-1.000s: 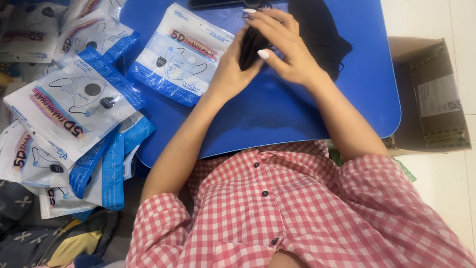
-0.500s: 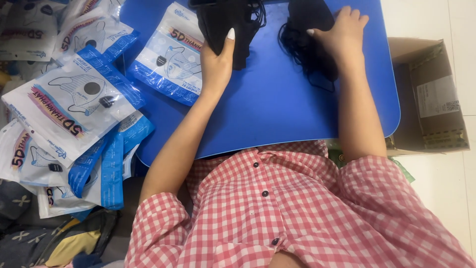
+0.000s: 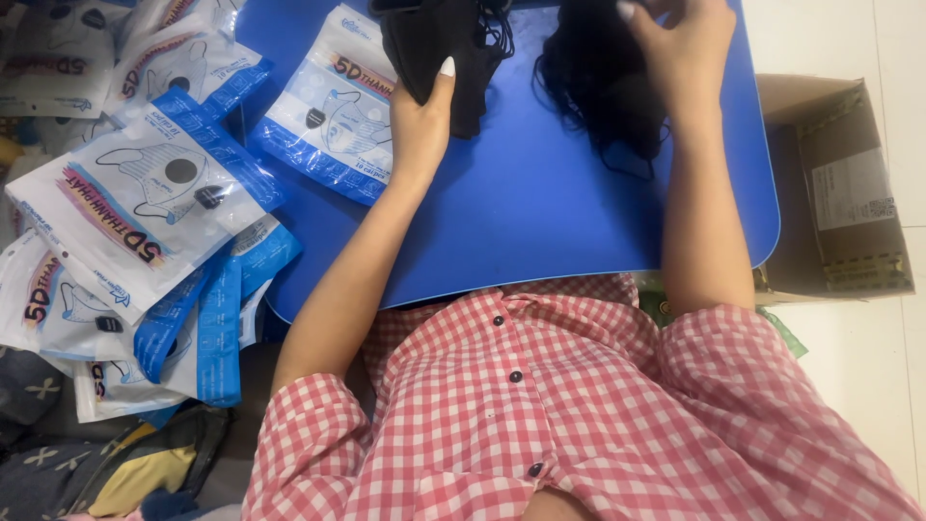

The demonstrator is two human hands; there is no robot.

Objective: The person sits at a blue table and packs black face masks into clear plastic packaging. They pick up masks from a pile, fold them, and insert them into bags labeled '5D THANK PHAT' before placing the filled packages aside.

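— What lies left of the fingers?
— A flat white-and-blue plastic mask pouch (image 3: 333,101) on the blue bench (image 3: 540,212); more such pouches (image 3: 145,207) piled beyond its edge.
— And right?
— An open brown cardboard box (image 3: 849,193) on the floor.

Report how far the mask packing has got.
Done: filled pouches lie heaped beside the blue table. In hand: left hand grips a stack of black masks; right hand works a second black pile. Left: both piles, plus one pouch on the table.

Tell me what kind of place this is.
Probably a small home packing spot, not a factory. A low blue table sits over the person's lap, white-and-blue mask pouches lie heaped beside it, and an open cardboard box stands on a tiled floor.
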